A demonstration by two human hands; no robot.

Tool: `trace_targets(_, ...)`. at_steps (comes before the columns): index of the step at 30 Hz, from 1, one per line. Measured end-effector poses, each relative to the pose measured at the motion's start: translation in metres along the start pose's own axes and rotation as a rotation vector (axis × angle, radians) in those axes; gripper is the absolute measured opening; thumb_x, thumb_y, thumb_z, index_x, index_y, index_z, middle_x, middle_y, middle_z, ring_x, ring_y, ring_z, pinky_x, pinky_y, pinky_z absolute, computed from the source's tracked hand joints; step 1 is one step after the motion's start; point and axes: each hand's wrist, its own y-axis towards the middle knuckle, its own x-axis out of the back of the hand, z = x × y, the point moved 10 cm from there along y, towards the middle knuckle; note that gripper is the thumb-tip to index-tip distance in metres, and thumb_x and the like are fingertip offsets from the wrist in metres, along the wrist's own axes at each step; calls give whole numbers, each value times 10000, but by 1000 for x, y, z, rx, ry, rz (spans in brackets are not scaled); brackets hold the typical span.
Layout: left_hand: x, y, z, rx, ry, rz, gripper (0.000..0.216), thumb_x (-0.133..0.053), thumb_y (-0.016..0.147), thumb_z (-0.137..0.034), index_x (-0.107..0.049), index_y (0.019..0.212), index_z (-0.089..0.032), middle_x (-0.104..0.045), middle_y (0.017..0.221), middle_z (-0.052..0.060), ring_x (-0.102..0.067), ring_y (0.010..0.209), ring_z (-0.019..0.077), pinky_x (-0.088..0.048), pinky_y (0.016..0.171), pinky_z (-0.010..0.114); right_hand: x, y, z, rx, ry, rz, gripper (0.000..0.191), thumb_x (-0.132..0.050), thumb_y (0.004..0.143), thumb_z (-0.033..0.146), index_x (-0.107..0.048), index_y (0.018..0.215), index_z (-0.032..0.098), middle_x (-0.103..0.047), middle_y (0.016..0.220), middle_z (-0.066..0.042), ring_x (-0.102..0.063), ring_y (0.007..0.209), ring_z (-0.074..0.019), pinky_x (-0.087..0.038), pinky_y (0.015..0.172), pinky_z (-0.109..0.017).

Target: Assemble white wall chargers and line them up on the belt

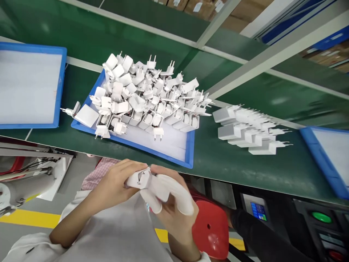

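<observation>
Both my hands meet below the green belt's near edge and grip one white plug adapter [141, 179]. My left hand [114, 185] pinches it from the left with fingers closed. My right hand [174, 207], wearing white finger cots, holds it from the right and underneath. Just above my hands a blue tray [188, 153] carries a heap of white plug adapters [148, 94], prongs pointing every way. To the right of that tray, a neat row of white adapters [248, 129] lies on the belt with prongs pointing right.
The green conveyor belt [218, 160] runs across the view. A blue tray with a white liner [29, 85] sits at the left, another blue tray [327, 156] at the right edge. A red stool [211, 227] and a control panel with a green button [321, 217] sit below.
</observation>
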Motion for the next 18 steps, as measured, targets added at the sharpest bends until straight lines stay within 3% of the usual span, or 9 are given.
trace_targets(2, 0, 0, 3, 56, -79, 57, 328, -671, 871, -97, -652, 1175, -218, -738, 1203, 58, -678, 1068, 209, -530, 919, 312, -3, 2, -8, -48, 36, 83, 423, -699, 878, 88, -634, 1241, 295, -712, 1134, -57, -712, 971, -219, -616, 800, -351)
trace_targets(5, -3, 2, 7, 133, -242, 145, 257, -733, 843, -161, -663, 1086, -211, -740, 1128, 30, -683, 1010, 201, -522, 877, 281, -2, 3, -17, -97, 141, 112, 322, -739, 886, 194, -678, 1177, 317, -726, 1128, -52, -725, 942, -219, -620, 751, -335)
trace_targets(8, -9, 2, 6, 182, -377, 250, 231, -761, 815, -188, -645, 1015, -205, -717, 1079, 8, -668, 940, 182, -501, 812, 256, -6, 1, -20, -109, 207, 142, 367, -759, 879, 288, -673, 1234, 329, -734, 1135, -63, -731, 962, -239, -630, 768, -357)
trace_targets(12, -15, 0, 13, 280, -372, 329, 266, -722, 832, -161, -571, 1038, -234, -655, 1088, -17, -615, 974, 166, -457, 807, 249, -9, -1, -13, -49, 145, 187, 440, -746, 889, 236, -646, 1306, 339, -743, 1183, -55, -734, 1030, -251, -623, 895, -388)
trace_targets(18, -22, -5, 16, 288, -345, 407, 242, -634, 878, -144, -470, 1017, -257, -522, 1145, -6, -553, 994, 165, -426, 810, 266, -17, -14, -26, -113, 54, 438, 622, -738, 892, 211, -523, 1460, 340, -694, 1322, -49, -716, 1133, -261, -630, 922, -327)
